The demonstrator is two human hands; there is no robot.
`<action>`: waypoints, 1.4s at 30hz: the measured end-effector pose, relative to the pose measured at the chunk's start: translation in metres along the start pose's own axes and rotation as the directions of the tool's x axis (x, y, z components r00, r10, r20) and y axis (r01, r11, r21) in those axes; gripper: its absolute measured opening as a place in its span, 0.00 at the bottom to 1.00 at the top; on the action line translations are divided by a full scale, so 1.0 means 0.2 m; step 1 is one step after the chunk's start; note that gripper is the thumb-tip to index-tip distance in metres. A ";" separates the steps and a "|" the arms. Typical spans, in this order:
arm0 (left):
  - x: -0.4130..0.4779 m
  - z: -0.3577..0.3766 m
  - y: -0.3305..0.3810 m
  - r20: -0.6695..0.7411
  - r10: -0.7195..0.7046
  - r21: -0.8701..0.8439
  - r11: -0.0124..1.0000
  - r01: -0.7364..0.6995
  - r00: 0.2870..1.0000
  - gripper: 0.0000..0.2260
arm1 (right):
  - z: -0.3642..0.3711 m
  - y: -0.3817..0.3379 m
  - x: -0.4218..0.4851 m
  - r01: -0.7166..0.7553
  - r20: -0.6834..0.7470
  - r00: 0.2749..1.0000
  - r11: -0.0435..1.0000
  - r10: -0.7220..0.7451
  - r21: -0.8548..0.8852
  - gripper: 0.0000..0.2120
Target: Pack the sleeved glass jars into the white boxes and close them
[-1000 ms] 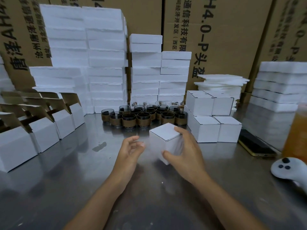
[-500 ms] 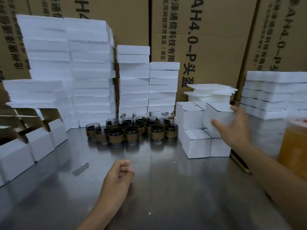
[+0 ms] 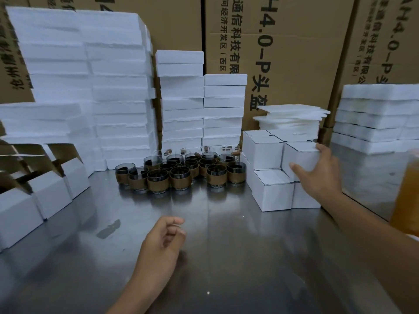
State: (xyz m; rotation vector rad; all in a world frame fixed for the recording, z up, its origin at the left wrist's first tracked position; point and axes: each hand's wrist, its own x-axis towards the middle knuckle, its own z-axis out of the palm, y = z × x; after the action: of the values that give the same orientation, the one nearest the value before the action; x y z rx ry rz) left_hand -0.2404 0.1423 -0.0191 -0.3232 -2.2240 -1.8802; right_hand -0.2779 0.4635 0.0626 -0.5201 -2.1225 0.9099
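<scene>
Several glass jars with brown sleeves (image 3: 181, 172) stand clustered at the middle back of the steel table (image 3: 226, 257). To their right is a two-layer stack of closed white boxes (image 3: 272, 189). My right hand (image 3: 319, 175) holds the front upper closed box (image 3: 299, 158) on that stack, thumb on its front face and fingers over its right top edge. My left hand (image 3: 163, 241) hovers low over the table's middle with fingers loosely curled, holding nothing. Open white boxes (image 3: 49, 193) with raised brown flaps line the left side.
Tall stacks of white foam slabs (image 3: 90, 87) rise behind the jars and at the right (image 3: 374, 116). A pile of thin foam sheets (image 3: 292, 118) sits behind the closed boxes. Large cardboard cartons (image 3: 283, 41) form the back wall. An orange-filled container (image 3: 408, 191) stands at the right edge.
My right hand carried the closed box from the table's middle up to the stack at right and set it on the upper layer. My left hand let go and drew back.
</scene>
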 end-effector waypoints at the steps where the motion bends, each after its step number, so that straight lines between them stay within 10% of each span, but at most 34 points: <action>1: 0.00 0.00 0.00 0.005 0.001 -0.001 1.000 -0.001 1.000 0.08 | -0.01 -0.01 0.00 -0.004 0.008 1.000 1.000 0.005 -0.020 0.37; 6: 0.00 0.00 0.01 0.005 0.003 -0.006 1.000 -0.003 1.000 0.08 | -0.04 -0.14 -0.09 0.173 -0.051 0.982 0.971 -0.183 -0.163 0.33; 11: -0.01 0.00 0.03 0.001 0.024 -0.006 1.000 -0.024 1.000 0.09 | -0.01 -0.34 -0.31 0.406 0.150 0.899 0.911 -0.411 0.069 0.18; 17: -0.01 -0.02 0.05 -0.049 0.011 -0.015 1.000 -0.012 0.999 0.10 | 0.15 -0.40 -0.70 0.243 0.508 0.772 0.916 -0.382 0.320 0.08; 42: -0.08 -0.45 0.08 -0.256 0.015 -0.043 0.999 -0.027 0.967 0.12 | 0.24 -0.27 -0.90 0.436 0.495 0.776 0.899 -0.390 0.024 0.04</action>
State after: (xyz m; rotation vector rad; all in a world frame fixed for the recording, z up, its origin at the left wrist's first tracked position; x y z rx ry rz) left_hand -0.2187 0.0557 0.0057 -0.1032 -2.0026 -1.8468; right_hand -0.2049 0.2971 -0.0055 0.1747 -2.6012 0.7355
